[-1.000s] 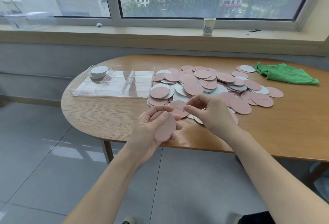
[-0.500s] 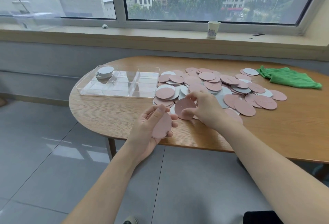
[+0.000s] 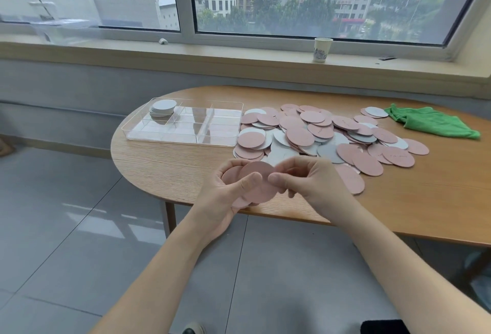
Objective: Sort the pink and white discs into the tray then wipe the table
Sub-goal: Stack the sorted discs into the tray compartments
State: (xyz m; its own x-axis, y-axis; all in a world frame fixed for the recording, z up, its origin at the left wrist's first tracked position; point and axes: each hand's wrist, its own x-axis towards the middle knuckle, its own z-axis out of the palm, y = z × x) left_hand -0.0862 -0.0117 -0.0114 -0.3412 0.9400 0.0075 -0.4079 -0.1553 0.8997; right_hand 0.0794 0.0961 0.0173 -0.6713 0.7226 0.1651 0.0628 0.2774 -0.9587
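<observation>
- Pink discs (image 3: 249, 183) sit fanned in my left hand (image 3: 225, 195), thumb curled over them, at the table's (image 3: 170, 163) front edge.
- My right hand (image 3: 310, 182) pinches the top pink disc's rim.
- White discs (image 3: 162, 107) fill the tray's (image 3: 186, 139) far-left compartment.

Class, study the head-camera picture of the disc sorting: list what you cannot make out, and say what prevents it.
Head view:
- How many pink discs the left hand holds: they overlap and its fingers cover them.
- Print on the paper cup: too small.
- Discs low in the pile: covered by those on top.
- Count of the white stack in the tray: edges too fine.
- Table's right end: cut off by the frame.
</observation>
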